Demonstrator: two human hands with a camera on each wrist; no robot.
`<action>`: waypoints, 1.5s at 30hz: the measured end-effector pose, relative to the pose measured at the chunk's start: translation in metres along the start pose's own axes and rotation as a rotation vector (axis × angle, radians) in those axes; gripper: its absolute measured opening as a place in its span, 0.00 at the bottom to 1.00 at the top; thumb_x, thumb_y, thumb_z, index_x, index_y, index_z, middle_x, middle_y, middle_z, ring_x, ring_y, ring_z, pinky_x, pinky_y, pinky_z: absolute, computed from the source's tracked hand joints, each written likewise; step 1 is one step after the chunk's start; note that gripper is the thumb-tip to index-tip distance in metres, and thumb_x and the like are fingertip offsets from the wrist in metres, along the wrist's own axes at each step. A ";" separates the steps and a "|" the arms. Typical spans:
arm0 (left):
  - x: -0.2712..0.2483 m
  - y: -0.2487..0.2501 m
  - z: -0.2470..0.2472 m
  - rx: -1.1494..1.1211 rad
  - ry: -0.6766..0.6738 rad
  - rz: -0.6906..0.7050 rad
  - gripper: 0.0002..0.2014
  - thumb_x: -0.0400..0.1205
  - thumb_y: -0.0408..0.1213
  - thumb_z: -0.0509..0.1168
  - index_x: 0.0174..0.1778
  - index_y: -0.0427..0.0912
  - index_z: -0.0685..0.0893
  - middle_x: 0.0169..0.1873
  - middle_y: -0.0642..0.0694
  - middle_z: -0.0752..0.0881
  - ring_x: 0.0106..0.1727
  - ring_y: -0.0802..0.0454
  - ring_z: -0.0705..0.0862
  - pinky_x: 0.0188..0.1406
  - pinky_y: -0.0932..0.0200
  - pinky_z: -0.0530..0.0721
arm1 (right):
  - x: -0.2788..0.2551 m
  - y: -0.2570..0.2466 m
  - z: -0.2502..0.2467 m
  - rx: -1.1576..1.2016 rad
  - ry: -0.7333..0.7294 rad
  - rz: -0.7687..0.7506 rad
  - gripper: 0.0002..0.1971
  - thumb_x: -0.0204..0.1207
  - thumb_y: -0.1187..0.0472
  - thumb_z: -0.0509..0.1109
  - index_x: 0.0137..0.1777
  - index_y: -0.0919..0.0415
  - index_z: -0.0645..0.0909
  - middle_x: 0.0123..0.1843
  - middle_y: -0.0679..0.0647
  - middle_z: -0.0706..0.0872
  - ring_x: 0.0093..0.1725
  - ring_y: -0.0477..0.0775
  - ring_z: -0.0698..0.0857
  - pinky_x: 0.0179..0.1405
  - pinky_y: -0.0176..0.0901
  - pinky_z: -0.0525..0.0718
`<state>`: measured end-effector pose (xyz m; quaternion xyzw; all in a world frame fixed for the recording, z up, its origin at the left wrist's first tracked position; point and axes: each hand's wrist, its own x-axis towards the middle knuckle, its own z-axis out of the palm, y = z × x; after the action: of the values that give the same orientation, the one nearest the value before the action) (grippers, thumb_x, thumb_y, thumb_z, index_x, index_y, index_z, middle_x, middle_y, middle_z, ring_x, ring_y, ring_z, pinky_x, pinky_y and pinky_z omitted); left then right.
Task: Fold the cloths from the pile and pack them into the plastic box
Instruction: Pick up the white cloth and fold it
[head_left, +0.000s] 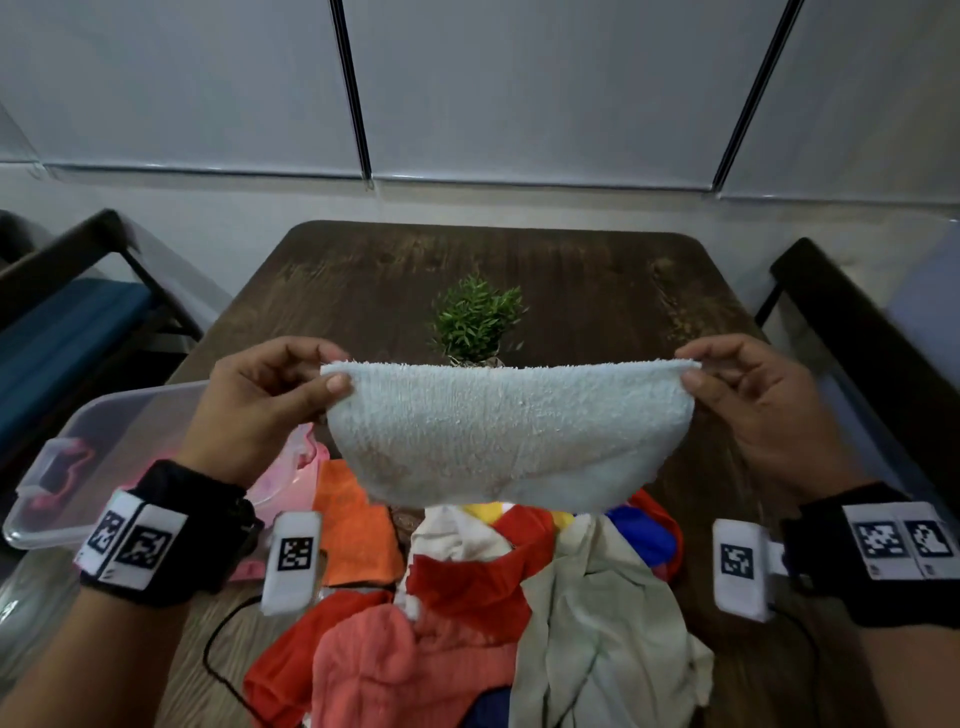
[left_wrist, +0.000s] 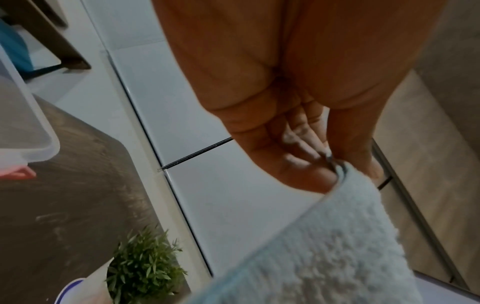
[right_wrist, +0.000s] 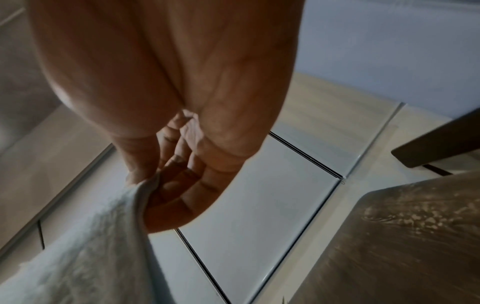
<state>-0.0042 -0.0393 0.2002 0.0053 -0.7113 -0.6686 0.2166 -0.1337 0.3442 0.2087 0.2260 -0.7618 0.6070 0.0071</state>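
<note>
A pale blue terry cloth (head_left: 506, 431) hangs stretched in the air above the table, doubled over with its fold sagging low. My left hand (head_left: 327, 371) pinches its top left corner between thumb and fingers; the left wrist view shows that same pinch (left_wrist: 335, 166) on the cloth (left_wrist: 337, 246). My right hand (head_left: 691, 371) pinches the top right corner, seen close in the right wrist view (right_wrist: 153, 179) with the cloth (right_wrist: 91, 246) trailing down. Under the cloth lies the pile (head_left: 493, 597) of red, salmon, cream, orange and blue cloths. The clear plastic box (head_left: 104, 415) stands at the left, partly behind my left wrist.
A small green potted plant (head_left: 478, 317) stands mid-table behind the held cloth. The dark wooden table (head_left: 571, 270) runs to a white wall. Dark chair frames (head_left: 841, 312) flank both sides. A black cable (head_left: 218, 649) trails near the front left.
</note>
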 end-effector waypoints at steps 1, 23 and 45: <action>0.000 -0.002 -0.001 -0.010 0.002 -0.010 0.19 0.61 0.50 0.82 0.43 0.46 0.91 0.30 0.45 0.88 0.29 0.50 0.84 0.31 0.61 0.86 | -0.001 -0.002 0.000 0.039 0.011 0.008 0.11 0.79 0.72 0.68 0.52 0.54 0.83 0.41 0.42 0.93 0.42 0.39 0.90 0.41 0.28 0.86; -0.027 -0.119 0.087 0.238 -0.077 -0.459 0.05 0.76 0.25 0.73 0.42 0.32 0.83 0.28 0.45 0.83 0.25 0.52 0.82 0.26 0.60 0.84 | -0.041 0.109 0.113 0.122 -0.076 0.572 0.06 0.77 0.68 0.76 0.49 0.67 0.83 0.47 0.67 0.88 0.41 0.54 0.91 0.36 0.46 0.91; 0.020 -0.091 0.112 0.801 -0.680 0.080 0.30 0.71 0.39 0.69 0.69 0.62 0.75 0.74 0.43 0.69 0.72 0.45 0.72 0.69 0.49 0.73 | -0.029 0.022 0.081 -0.018 -0.277 0.148 0.12 0.76 0.76 0.71 0.49 0.58 0.85 0.47 0.54 0.90 0.44 0.49 0.86 0.47 0.48 0.86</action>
<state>-0.0831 0.0516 0.1184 -0.1567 -0.9410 -0.2994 -0.0201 -0.0941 0.2821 0.1591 0.2507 -0.7757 0.5618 -0.1408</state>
